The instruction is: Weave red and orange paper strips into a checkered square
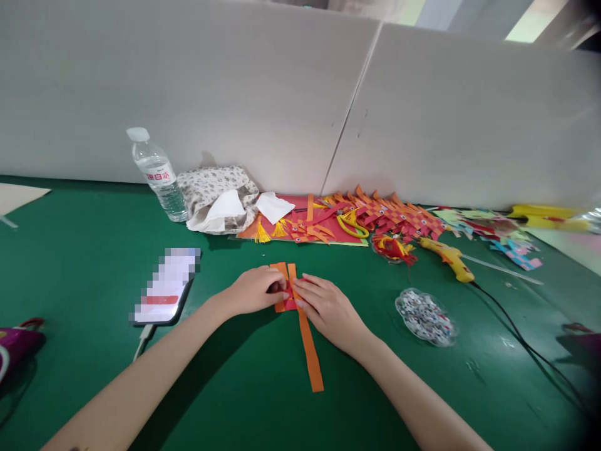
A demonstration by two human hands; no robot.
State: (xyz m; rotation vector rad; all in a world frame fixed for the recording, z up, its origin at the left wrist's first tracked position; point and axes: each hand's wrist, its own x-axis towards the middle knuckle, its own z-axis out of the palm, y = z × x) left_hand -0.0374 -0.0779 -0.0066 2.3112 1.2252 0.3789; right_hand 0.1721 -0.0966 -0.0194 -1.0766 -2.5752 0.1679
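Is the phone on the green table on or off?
On: the phone has a brightly lit screen, with a red bar near its bottom.

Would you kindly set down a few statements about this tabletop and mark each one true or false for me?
1. The left hand and the right hand are both at the orange and red strips. True.
2. The yellow glue gun lies left of the phone. False: it lies well to the right of it.
3. A white cable is plugged into the phone. True.
4. The water bottle has no cap. False: a white cap is on it.
5. The tabletop is white. False: it is green.
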